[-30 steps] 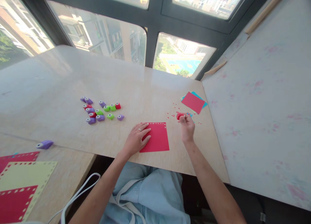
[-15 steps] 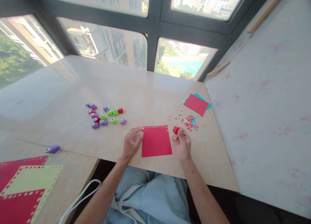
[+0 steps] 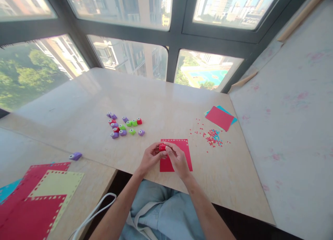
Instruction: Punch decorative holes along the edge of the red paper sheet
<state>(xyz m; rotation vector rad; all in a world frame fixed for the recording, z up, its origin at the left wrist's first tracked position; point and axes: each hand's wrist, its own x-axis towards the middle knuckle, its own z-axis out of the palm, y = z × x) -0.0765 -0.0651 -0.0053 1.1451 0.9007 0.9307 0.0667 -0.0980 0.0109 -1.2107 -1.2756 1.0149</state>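
A small red craft punch (image 3: 162, 147) is between my two hands, over the upper left part of a red paper sheet (image 3: 183, 162). My left hand (image 3: 151, 157) closes its fingertips on the punch's left side. From the right, my right hand (image 3: 178, 158) pinches the same punch with thumb and fingers. A row of small punched holes runs along the sheet's top edge, with one or two more at its upper right side. Fingers partly cover the punch, so I cannot tell whether the paper is inside its slot.
Several purple, green and red punches (image 3: 122, 127) stand at the left; one purple punch (image 3: 75, 156) lies apart. Punched red and yellow sheets (image 3: 61, 179) overlap at lower left. Paper confetti (image 3: 214, 137) and stacked coloured cards (image 3: 220, 118) lie right, near the wall. A white cable (image 3: 93, 212) hangs below.
My right hand has brought the red punch left, from beside the sheet to over it. My left hand has left the sheet's left edge and met the punch. The camera view has shifted.
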